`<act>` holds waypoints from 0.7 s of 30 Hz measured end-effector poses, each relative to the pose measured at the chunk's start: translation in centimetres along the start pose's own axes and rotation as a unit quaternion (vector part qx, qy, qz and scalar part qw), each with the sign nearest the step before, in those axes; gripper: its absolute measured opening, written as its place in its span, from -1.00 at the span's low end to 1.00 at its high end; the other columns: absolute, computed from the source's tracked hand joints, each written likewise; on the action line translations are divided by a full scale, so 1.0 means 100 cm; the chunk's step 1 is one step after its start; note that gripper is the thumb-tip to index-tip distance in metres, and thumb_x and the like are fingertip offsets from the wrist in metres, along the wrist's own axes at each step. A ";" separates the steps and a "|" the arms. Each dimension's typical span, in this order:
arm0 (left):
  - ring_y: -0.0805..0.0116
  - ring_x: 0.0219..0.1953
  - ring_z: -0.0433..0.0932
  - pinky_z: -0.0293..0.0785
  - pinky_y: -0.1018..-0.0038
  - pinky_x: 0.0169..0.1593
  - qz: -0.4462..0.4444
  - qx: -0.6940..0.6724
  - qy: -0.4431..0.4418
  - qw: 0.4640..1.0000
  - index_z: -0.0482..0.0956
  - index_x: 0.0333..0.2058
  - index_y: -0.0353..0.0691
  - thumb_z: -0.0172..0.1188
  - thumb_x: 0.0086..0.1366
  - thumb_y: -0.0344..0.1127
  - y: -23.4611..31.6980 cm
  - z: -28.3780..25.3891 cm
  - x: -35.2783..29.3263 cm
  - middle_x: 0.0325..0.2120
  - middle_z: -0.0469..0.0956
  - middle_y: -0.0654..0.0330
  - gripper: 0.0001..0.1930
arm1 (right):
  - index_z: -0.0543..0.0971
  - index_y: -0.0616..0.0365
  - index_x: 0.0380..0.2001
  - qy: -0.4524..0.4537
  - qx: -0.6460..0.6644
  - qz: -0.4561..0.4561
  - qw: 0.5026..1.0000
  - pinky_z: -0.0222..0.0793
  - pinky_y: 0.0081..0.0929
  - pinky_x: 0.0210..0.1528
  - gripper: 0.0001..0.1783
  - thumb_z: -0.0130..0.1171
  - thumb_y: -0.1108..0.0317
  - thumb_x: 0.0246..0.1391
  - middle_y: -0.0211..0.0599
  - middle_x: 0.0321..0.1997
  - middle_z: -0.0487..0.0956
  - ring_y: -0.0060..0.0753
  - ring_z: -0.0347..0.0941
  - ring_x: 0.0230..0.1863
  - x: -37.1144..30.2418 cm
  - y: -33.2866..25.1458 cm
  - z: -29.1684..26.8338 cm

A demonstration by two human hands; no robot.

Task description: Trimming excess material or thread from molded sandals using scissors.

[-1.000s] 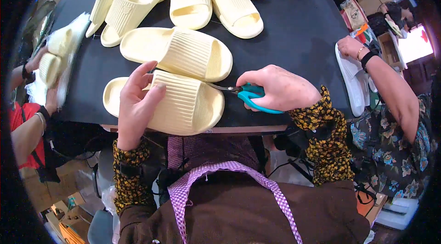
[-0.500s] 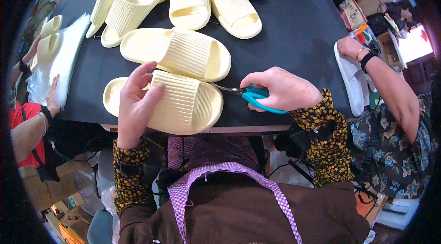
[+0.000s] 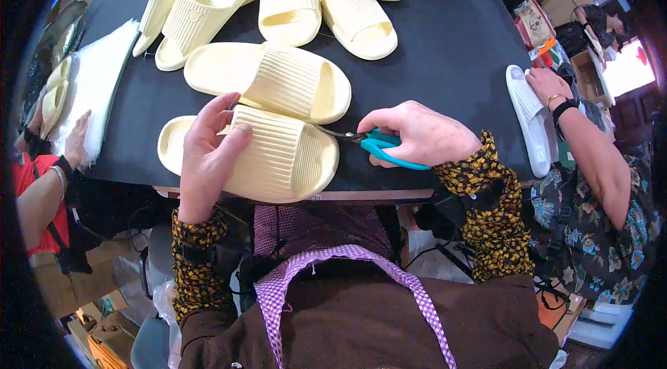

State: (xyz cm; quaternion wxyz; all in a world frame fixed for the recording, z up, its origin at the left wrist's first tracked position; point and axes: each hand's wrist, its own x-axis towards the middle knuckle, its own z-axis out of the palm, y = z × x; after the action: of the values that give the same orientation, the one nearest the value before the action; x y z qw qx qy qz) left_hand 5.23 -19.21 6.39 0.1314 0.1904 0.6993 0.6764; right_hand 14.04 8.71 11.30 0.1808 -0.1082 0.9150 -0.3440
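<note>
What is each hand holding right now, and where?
Right hand: teal-handled scissors, by the handles. Left hand: pressed flat on the near slipper, on its strap.

The person is wearing a dark top with a small yellow floral print, its sleeves (image 3: 486, 209) reaching down to both wrists; over it is hanging a brown apron (image 3: 361, 327) with a purple-and-white checked strap; the left hand (image 3: 208, 153) and right hand (image 3: 424, 136) are showing bare
</note>
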 end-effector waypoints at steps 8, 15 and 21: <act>0.52 -0.21 0.46 0.41 0.62 -0.13 -0.001 0.004 0.000 1.000 0.28 0.08 -0.41 0.10 0.17 -0.47 -0.001 0.000 0.000 -0.24 0.50 0.15 -0.52 | 0.53 0.28 -0.21 -0.013 0.006 0.028 1.000 0.44 -0.36 -0.23 -0.61 0.23 0.26 -0.12 -0.02 -0.39 0.59 -0.20 0.56 -0.33 0.002 -0.002 0.000; 0.51 -0.21 0.46 0.41 0.62 -0.13 0.003 0.014 0.003 1.000 0.28 0.08 -0.41 0.09 0.18 -0.46 -0.002 0.001 -0.001 -0.24 0.50 0.15 -0.53 | 0.53 0.29 -0.20 -0.022 0.044 0.031 0.998 0.43 -0.37 -0.23 -0.56 0.27 0.23 -0.14 -0.06 -0.38 0.59 -0.23 0.55 -0.33 -0.002 0.006 0.001; 0.50 -0.21 0.46 0.40 0.61 -0.12 0.004 -0.002 0.006 1.000 0.28 0.08 -0.41 0.09 0.18 -0.46 -0.003 0.002 -0.001 -0.24 0.50 0.15 -0.54 | 0.53 0.30 -0.20 -0.023 0.035 0.014 0.999 0.43 -0.39 -0.25 -0.55 0.29 0.23 -0.15 -0.08 -0.39 0.59 -0.27 0.54 -0.34 0.002 0.007 0.002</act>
State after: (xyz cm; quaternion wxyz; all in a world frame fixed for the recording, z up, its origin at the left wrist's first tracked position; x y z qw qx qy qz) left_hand 5.36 -19.07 6.06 0.1245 0.1886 0.6978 0.6797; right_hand 13.88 8.99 10.62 0.2103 -0.0970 0.8996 -0.3702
